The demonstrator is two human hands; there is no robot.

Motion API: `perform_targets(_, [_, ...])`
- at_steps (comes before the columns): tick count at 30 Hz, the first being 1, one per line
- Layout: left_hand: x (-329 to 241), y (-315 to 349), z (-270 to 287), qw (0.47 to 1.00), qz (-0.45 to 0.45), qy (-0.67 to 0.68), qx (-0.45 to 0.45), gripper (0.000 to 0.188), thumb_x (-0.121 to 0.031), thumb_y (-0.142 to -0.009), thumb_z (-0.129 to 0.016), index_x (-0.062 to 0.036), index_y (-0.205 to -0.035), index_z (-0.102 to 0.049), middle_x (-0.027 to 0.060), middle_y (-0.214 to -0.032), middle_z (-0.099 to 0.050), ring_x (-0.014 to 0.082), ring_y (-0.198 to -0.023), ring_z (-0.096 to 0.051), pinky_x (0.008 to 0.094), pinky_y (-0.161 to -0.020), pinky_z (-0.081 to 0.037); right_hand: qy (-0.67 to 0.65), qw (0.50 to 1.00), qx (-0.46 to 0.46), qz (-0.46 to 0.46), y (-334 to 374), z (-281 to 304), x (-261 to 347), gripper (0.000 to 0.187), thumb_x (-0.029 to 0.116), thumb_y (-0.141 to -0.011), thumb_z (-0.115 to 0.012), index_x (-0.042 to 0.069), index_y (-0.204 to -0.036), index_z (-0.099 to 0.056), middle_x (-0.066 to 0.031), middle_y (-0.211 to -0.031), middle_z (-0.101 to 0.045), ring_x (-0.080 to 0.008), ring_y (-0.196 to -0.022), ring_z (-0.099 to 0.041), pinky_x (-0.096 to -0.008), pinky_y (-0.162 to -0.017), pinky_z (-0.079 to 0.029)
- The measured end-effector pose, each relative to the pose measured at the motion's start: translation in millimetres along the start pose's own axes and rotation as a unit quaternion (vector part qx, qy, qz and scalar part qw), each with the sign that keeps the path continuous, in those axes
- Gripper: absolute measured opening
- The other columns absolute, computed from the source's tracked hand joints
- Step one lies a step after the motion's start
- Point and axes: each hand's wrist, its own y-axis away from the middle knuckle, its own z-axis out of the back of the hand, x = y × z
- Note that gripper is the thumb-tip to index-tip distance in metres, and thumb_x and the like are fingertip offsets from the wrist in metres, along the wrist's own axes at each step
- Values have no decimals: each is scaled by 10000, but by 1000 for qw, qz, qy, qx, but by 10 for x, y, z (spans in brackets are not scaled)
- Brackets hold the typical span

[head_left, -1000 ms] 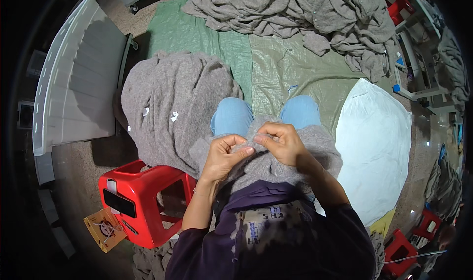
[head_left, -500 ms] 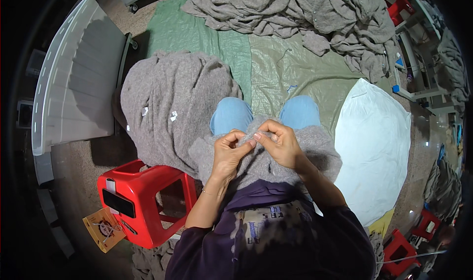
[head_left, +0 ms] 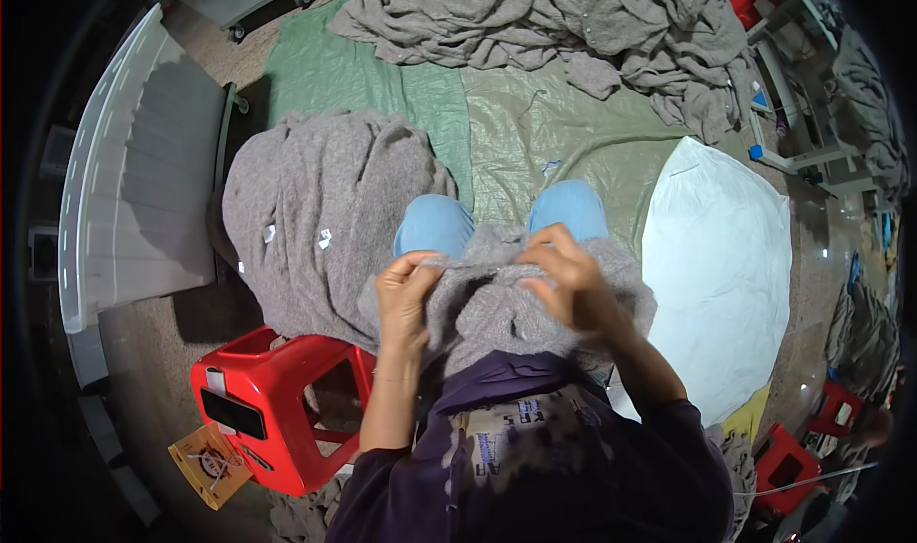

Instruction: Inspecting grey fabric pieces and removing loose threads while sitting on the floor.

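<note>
A fuzzy grey knit piece (head_left: 506, 314) lies bunched across my lap, below my knees in light blue trousers. My left hand (head_left: 405, 293) pinches its upper edge between thumb and fingers, and a strip of the knit stretches from there toward the right. At the other end of that strip is my right hand (head_left: 571, 277), its thumb and fingers apart, fingertips close to the knit. Whether they touch it I cannot tell. Left of my knees a big mound of the same grey knit (head_left: 330, 209) bears small white tags.
A red plastic stool (head_left: 277, 400) at the left carries a black phone (head_left: 234, 415); a yellow-orange packet (head_left: 208, 467) hangs by it. A white sack (head_left: 716, 285) lies at my right. Ahead, a grey knit heap (head_left: 573, 27) covers part of the green tarp (head_left: 420, 99). A pale bin (head_left: 138, 180) stands left.
My hands have drawn apart: the left moved left with the knit edge still pinched, the right moved right and its fingers opened. The view has shifted slightly.
</note>
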Motion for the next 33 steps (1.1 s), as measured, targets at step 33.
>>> perform_targets(33, [-22, 307, -171, 966, -165, -163, 119, 107, 58, -792, -678, 15, -885, -647, 34, -840, -645, 79, -750, -586, 199, -676, -461, -177, 981, 76, 21, -186, -122, 128, 217, -33, -709, -570, -23, -925, -588, -164, -806, -600, -336, -746, -613, -384, -629, -482])
